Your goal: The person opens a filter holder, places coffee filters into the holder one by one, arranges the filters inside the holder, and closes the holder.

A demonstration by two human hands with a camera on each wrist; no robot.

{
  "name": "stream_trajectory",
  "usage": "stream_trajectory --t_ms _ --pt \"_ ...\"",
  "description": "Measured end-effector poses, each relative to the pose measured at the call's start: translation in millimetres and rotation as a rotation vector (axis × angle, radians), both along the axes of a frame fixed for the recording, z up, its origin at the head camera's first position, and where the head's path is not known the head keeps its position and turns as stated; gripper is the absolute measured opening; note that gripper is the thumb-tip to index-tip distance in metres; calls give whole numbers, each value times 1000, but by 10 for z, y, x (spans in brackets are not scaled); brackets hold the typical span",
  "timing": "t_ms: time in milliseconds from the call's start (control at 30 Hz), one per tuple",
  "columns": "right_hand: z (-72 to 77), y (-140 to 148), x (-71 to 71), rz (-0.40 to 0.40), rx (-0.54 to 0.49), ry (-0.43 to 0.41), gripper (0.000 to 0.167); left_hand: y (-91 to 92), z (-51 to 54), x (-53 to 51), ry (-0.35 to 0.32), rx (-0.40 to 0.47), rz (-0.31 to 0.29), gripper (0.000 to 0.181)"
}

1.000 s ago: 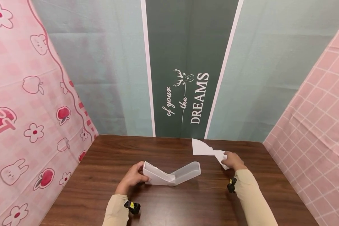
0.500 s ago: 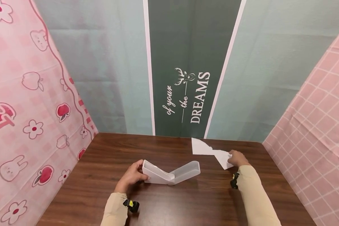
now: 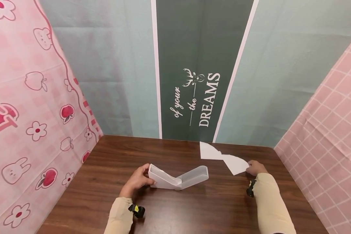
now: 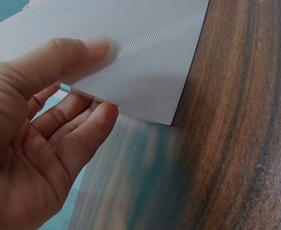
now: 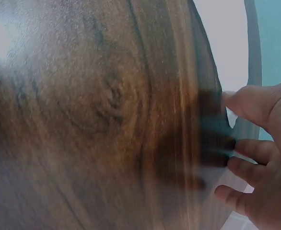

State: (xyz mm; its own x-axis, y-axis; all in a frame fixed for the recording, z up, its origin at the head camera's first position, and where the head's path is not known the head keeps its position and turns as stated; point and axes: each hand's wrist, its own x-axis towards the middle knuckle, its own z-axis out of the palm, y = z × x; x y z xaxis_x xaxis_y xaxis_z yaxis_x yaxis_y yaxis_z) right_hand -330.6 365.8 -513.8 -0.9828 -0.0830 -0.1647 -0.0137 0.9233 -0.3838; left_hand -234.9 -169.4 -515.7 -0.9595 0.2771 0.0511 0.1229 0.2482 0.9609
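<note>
A person's two bare hands are working over a brown wood-grain tabletop (image 3: 199, 211), each at a different white object. The left hand (image 3: 137, 180) is clamping the near-left end of a white case (image 3: 165, 179): in the left wrist view the thumb is lying across the case's finely ribbed face while fingertips are meeting its edge from below. From that grip the case is extending rightward, opening in a wide V, with its translucent half (image 3: 193, 177) on the side away from the left hand.

The right hand (image 3: 257, 168) is touching the outer right corner of a flat white sheet (image 3: 226, 158) shaped like a bow tie. Its thumb and visible fingers are standing apart, the thumb tip meeting the sheet's edge. From that hand the sheet is spreading leftward and away, and it is lying beyond the case as seen from the left hand, well apart from that grip.

Beige sleeves (image 3: 273, 203) are covering both forearms. Beyond both hands a dark green panel (image 3: 204, 39) is displaying a deer head and the words "of your the DREAMS". Pink patterned cloth (image 3: 49, 109) is hanging left of the left hand, and pink checked cloth (image 3: 324, 130) right of the right hand.
</note>
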Motion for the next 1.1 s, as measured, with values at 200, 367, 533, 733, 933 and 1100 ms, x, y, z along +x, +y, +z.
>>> stream_trajectory --t_ms 200,367,533,733,933,1100 --pt "10 -65 -5 -8 19 24 45 17 -19 -2 -8 9 -8 44" --pt "-36 -95 -25 -43 -5 17 49 10 -21 -6 -9 23 -29 43" --pt "-54 -116 -44 -74 -6 26 48 24 130 53 -11 32 -45 40" --pt "-59 -167 -34 -129 2 50 49 64 313 147 -3 10 -41 38" --pt "-92 -228 -34 -170 -24 64 59 64 320 151 -7 -2 -21 38" --pt "-85 -249 -20 -212 -27 59 47 60 311 141 -13 -14 -20 39"
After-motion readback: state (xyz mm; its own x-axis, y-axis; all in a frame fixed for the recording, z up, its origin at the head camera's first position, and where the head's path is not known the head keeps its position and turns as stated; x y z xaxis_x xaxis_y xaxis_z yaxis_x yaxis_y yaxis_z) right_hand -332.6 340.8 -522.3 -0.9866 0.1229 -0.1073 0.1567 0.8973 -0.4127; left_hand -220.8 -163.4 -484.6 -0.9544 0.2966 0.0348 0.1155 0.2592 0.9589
